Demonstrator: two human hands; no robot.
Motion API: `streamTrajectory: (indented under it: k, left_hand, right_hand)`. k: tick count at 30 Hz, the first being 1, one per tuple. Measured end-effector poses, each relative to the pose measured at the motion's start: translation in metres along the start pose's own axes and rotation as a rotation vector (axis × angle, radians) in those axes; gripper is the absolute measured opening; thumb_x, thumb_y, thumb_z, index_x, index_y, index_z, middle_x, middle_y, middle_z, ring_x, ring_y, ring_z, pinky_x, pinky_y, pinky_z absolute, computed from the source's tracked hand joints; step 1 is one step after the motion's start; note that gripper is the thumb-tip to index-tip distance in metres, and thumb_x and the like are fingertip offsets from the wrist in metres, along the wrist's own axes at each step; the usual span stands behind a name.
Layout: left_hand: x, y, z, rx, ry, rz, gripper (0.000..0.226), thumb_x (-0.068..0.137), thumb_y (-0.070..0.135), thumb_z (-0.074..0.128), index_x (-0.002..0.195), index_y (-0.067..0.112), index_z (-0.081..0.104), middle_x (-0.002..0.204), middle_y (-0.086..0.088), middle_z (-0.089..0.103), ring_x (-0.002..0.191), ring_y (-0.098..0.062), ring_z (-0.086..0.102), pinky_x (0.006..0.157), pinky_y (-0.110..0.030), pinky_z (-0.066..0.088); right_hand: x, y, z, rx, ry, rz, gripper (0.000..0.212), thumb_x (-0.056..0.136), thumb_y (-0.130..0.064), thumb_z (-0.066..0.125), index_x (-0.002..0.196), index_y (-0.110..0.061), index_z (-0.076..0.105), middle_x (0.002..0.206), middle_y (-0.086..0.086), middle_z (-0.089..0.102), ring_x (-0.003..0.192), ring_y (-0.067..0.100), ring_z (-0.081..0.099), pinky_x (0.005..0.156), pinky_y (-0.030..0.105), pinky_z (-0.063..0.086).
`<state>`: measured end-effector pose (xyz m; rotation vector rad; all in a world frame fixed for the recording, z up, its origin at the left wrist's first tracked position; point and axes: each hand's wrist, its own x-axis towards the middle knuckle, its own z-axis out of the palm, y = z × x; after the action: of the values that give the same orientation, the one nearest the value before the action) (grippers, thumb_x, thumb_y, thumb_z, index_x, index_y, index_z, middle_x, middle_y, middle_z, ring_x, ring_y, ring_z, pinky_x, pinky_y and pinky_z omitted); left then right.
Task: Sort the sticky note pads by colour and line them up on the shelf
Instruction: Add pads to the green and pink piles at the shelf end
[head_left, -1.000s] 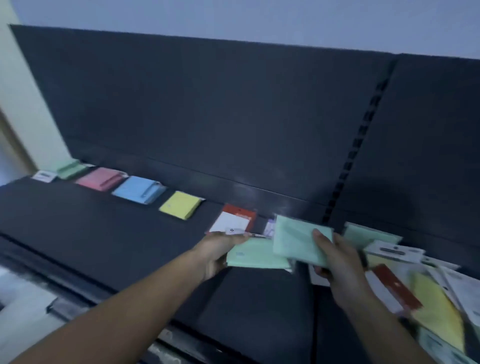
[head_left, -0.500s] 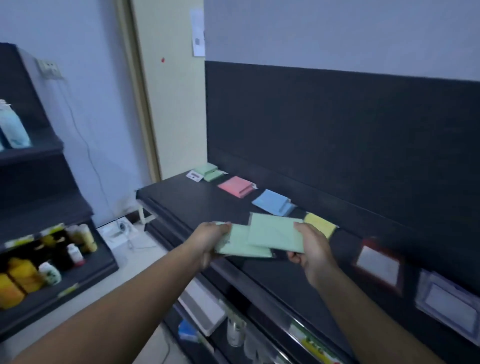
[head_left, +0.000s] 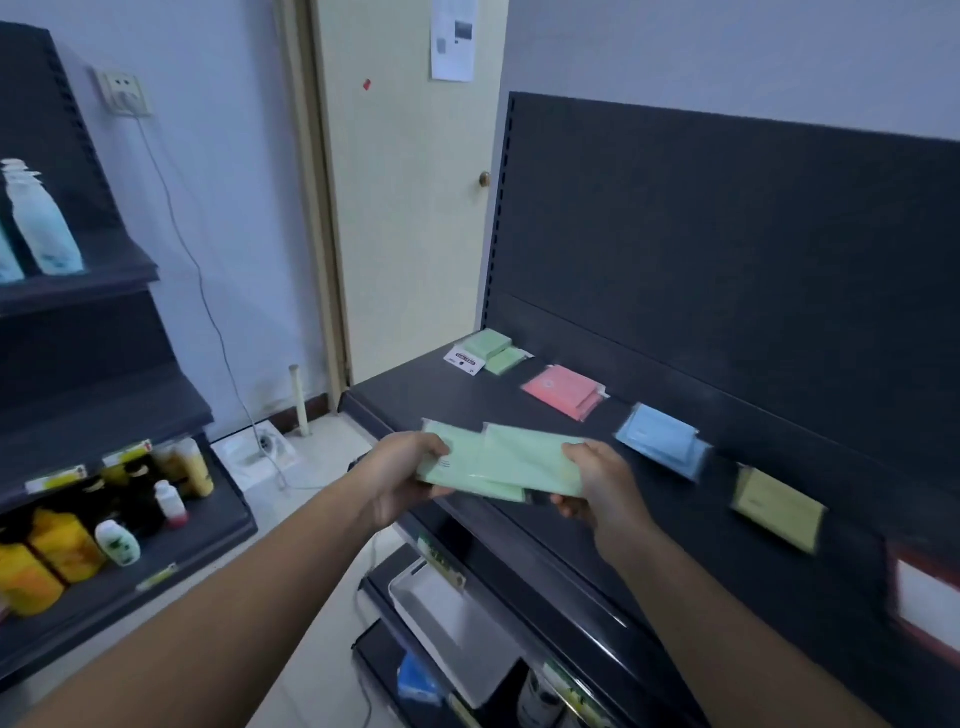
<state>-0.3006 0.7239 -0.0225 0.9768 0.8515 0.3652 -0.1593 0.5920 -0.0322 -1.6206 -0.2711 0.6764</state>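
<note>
A small stockroom is seen, with a pale door behind and a dark shelf (head_left: 431, 395) running from the far left to the near right against a dark back panel (head_left: 727, 249). Along the back of the shelf a row by colour has been started: green pads (head_left: 491, 351) at the far left end, then pink pads (head_left: 563, 391), blue pads (head_left: 662, 440) and a yellow pad (head_left: 776, 510), each group set apart from the next. At the right edge a red-and-white packet (head_left: 924, 597) is partly cut off and blurred. Two more wrapped green pads are held over the front edge of the shelf, overlapping at the middle: the left pad (head_left: 452, 470) is gripped at its end by the left hand (head_left: 400, 480), thumb on top and fingers curled beneath; the right pad (head_left: 530, 457) is pinched at its end by the right hand (head_left: 602, 486). Neither pad touches the shelf. The task is judged to be partly done: four colour groups are laid, and the two held pads are yet to be placed, most likely with the green group at the far left. Whether unsorted pads are left further right cannot be told. A second shelf unit with bottles (head_left: 47, 228) stands to the left.
</note>
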Motion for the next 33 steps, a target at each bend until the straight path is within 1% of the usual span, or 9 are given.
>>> streamTrajectory:
  k: [6, 9, 12, 17, 21, 26, 28, 30, 33]
  left_hand:
    - [0.074, 0.030, -0.012, -0.009, -0.048, 0.103, 0.020, 0.093, -0.002, 0.045, 0.100, 0.009, 0.061, 0.084, -0.006, 0.071, 0.071, -0.016, 0.069, 0.052, -0.026, 0.056]
    - [0.115, 0.057, -0.009, 0.028, -0.059, 0.168, 0.030, 0.092, -0.004, 0.044, 0.107, 0.017, 0.058, 0.095, -0.002, 0.070, 0.081, -0.017, 0.067, 0.052, -0.026, 0.054]
    - [0.154, 0.082, -0.004, 0.118, -0.079, 0.221, 0.037, 0.089, -0.007, 0.045, 0.104, 0.024, 0.059, 0.086, 0.007, 0.072, 0.075, -0.014, 0.067, 0.053, -0.025, 0.052]
    - [0.217, 0.109, 0.007, 0.216, -0.062, 0.253, 0.040, 0.091, 0.004, 0.042, 0.124, 0.026, 0.050, 0.100, 0.006, 0.066, 0.088, -0.014, 0.063, 0.073, -0.028, 0.052]
    - [0.257, 0.121, 0.011, 0.258, -0.112, 0.258, 0.012, 0.091, 0.011, 0.054, 0.096, 0.022, 0.058, 0.096, 0.004, 0.067, 0.077, -0.009, 0.067, 0.066, -0.022, 0.053]
    - [0.298, 0.131, 0.015, 0.438, -0.191, 0.294, 0.035, 0.085, -0.007, 0.050, 0.089, 0.027, 0.052, 0.099, -0.004, 0.064, 0.088, -0.021, 0.064, 0.075, -0.032, 0.053]
    - [0.315, 0.131, 0.015, 0.525, -0.265, 0.237, 0.027, 0.086, -0.003, 0.050, 0.105, 0.017, 0.053, 0.114, -0.012, 0.059, 0.099, -0.027, 0.060, 0.083, -0.037, 0.052]
    - [0.326, 0.130, 0.015, 0.755, -0.265, 0.170, 0.044, 0.089, 0.011, 0.053, 0.131, 0.017, 0.043, 0.131, -0.011, 0.044, 0.114, -0.031, 0.052, 0.096, -0.037, 0.046]
    - [0.337, 0.130, 0.014, 0.760, -0.373, 0.135, 0.041, 0.090, 0.012, 0.050, 0.129, 0.020, 0.041, 0.129, -0.012, 0.048, 0.112, -0.029, 0.054, 0.098, -0.045, 0.047]
  right_hand:
    - [0.061, -0.013, 0.047, -0.023, -0.057, -0.052, 0.013, 0.090, -0.009, 0.046, 0.090, -0.016, 0.057, 0.083, -0.001, 0.060, 0.070, 0.012, 0.057, 0.047, 0.020, 0.048]
    - [0.096, -0.020, 0.068, -0.004, -0.071, -0.105, 0.023, 0.089, -0.003, 0.041, 0.101, -0.016, 0.056, 0.093, -0.005, 0.062, 0.080, 0.010, 0.058, 0.061, 0.026, 0.050]
    - [0.130, -0.025, 0.083, 0.037, -0.043, -0.113, 0.040, 0.088, 0.004, 0.037, 0.118, -0.018, 0.052, 0.102, -0.008, 0.064, 0.089, 0.010, 0.060, 0.070, 0.028, 0.051]
    - [0.183, -0.034, 0.099, 0.031, 0.098, -0.099, 0.050, 0.086, 0.004, 0.039, 0.132, -0.014, 0.046, 0.111, 0.003, 0.063, 0.095, 0.018, 0.061, 0.083, 0.039, 0.051]
    - [0.218, -0.031, 0.113, -0.007, 0.195, -0.107, 0.055, 0.085, 0.002, 0.041, 0.137, -0.017, 0.041, 0.117, 0.004, 0.060, 0.100, 0.019, 0.058, 0.081, 0.031, 0.046]
    - [0.250, -0.028, 0.130, -0.052, 0.349, -0.101, 0.054, 0.086, 0.000, 0.043, 0.138, -0.015, 0.041, 0.120, 0.006, 0.057, 0.103, 0.020, 0.055, 0.084, 0.028, 0.043]
    - [0.258, -0.025, 0.137, -0.152, 0.422, -0.074, 0.054, 0.085, -0.002, 0.045, 0.137, -0.016, 0.043, 0.121, 0.009, 0.055, 0.111, 0.025, 0.052, 0.095, 0.035, 0.044]
    - [0.263, -0.024, 0.146, -0.273, 0.482, -0.055, 0.050, 0.082, -0.001, 0.046, 0.131, -0.013, 0.047, 0.121, 0.014, 0.055, 0.116, 0.030, 0.049, 0.100, 0.042, 0.041]
    - [0.270, -0.025, 0.162, -0.312, 0.514, -0.061, 0.048, 0.083, 0.001, 0.044, 0.131, -0.005, 0.047, 0.126, 0.016, 0.051, 0.118, 0.031, 0.048, 0.101, 0.041, 0.040]
